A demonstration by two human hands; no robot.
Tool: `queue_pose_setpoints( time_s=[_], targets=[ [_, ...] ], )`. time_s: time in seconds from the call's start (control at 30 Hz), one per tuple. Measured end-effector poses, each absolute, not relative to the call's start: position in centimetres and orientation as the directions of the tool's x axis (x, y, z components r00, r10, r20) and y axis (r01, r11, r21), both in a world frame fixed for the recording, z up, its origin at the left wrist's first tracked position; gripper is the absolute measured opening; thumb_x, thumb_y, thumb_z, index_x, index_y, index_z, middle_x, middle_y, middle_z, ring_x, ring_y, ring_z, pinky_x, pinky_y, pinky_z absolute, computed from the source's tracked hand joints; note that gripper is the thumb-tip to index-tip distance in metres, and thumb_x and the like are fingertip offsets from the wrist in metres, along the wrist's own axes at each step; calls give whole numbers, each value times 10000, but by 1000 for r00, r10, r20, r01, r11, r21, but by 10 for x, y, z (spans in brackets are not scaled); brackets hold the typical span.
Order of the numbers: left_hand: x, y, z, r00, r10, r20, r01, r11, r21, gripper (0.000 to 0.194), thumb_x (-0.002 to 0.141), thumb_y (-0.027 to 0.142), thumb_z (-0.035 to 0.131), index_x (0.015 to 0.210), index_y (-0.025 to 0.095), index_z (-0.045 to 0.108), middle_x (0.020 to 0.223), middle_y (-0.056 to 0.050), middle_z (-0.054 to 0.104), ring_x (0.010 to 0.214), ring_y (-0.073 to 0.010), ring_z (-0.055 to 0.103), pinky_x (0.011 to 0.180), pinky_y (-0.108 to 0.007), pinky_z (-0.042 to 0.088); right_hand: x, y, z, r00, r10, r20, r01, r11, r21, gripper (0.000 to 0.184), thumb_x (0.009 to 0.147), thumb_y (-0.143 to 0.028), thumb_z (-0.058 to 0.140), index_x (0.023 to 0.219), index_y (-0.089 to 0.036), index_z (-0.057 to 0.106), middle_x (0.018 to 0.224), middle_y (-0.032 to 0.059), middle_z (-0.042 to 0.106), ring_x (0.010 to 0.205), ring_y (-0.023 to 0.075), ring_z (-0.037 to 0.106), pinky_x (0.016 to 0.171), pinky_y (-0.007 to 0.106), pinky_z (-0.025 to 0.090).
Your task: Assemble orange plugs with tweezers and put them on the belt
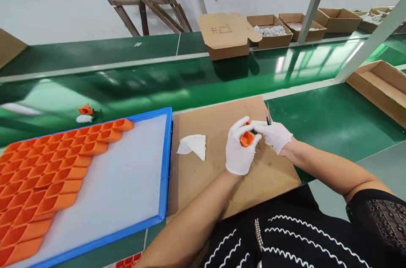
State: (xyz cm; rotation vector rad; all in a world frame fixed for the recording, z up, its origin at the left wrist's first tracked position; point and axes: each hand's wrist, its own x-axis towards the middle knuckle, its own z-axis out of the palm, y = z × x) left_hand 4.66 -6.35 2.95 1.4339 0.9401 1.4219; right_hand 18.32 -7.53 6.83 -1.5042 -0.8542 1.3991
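My left hand [240,151], in a white glove, is closed around an orange plastic cup-shaped part [247,139] above the cardboard sheet [218,183]. My right hand [275,136], gloved too, is closed with its fingertips reaching to the orange part's right side. A thin pointed metal tool [269,116] with a dark section sticks up from the right hand; its exact kind cannot be made out. Something small and dark shows between the fingertips at the orange part. Left of my hands, a folded white cloth or paper [193,146] lies on the cardboard.
On the left, a blue-rimmed tray [164,166] holds rows of orange cups [47,179]. Behind it, another orange piece [85,110] and a white item [84,119] lie on the green conveyor [165,80]. Cardboard boxes [233,50] line the back shelf; one box [380,90] stands right.
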Motion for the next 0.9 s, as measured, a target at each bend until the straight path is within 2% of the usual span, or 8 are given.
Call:
queue_pose_setpoints(
  time_s=[0.13, 0.2, 0.3, 0.4, 0.47, 0.57, 0.7, 0.9],
  targets=[
    [47, -64, 40, 58, 957, 284, -51, -281, 958, 285, 748, 289, 833, 985, 208, 697, 1056, -75, 744, 1014, -217, 693, 1003, -425, 518, 179, -84, 83, 58, 922, -383, -92, -378, -921, 470, 825, -655, 611, 875, -194, 687, 581, -27, 533, 419, 65, 175, 398, 270, 151],
    [45, -60, 47, 45, 990, 134, -187, -124, 975, 335, 761, 280, 831, 1045, 205, 671, 1011, -56, 750, 813, -152, 691, 797, -319, 567, 183, -84, 89, 15, 932, -363, -50, -362, -931, 483, 825, -647, 602, 896, -181, 708, 666, 8, 630, 417, 56, 167, 396, 270, 155],
    [38, -50, 56, 188, 973, -136, -499, 214, 840, 469, 717, 280, 875, 1100, 215, 614, 852, 8, 723, 501, -50, 513, 457, -172, 394, 192, -83, 91, -5, 955, -297, 62, -296, -953, 413, 785, -551, 692, 959, -183, 765, 709, 15, 679, 437, 65, 317, 424, 256, 283],
    [30, -43, 61, 348, 912, -217, -577, 390, 717, 416, 731, 328, 867, 1032, 201, 610, 786, 23, 668, 473, -30, 445, 399, -142, 309, 197, -82, 86, 102, 980, -172, 165, -187, -968, 374, 736, -472, 777, 996, -203, 782, 869, 41, 724, 727, 154, 607, 704, 314, 519],
    [28, -42, 61, 435, 867, -244, -575, 476, 665, 347, 752, 355, 848, 945, 182, 619, 809, 18, 639, 508, -25, 455, 415, -131, 338, 197, -81, 80, 185, 982, -32, 251, -79, -965, 479, 653, -405, 859, 1091, -235, 769, 1036, 55, 721, 988, 224, 641, 930, 387, 523],
    [31, -45, 59, 554, 786, -277, -550, 594, 587, 313, 768, 371, 835, 908, 162, 647, 816, 18, 603, 549, -24, 470, 462, -127, 405, 196, -81, 70, 85, 958, 274, 452, 208, -868, 526, 644, -302, 887, 1153, -303, 753, 1211, 45, 697, 1174, 259, 622, 1049, 426, 504],
    [32, -48, 52, 648, 694, -314, -483, 694, 534, 318, 783, 357, 832, 989, 160, 690, 779, 17, 578, 617, -53, 527, 519, -145, 459, 196, -86, 61, -68, 915, 398, 455, 384, -803, 280, 852, -226, 727, 1116, -314, 761, 1101, 3, 758, 1072, 200, 686, 990, 383, 561],
    [29, -44, 47, 673, 633, -384, -397, 746, 534, 311, 789, 382, 828, 996, 184, 707, 817, 15, 602, 562, -38, 491, 446, -148, 395, 197, -90, 64, 34, 904, 426, 408, 376, -832, 257, 857, -195, 713, 1086, -293, 775, 891, -7, 768, 845, 177, 694, 841, 357, 601]
  ],
)
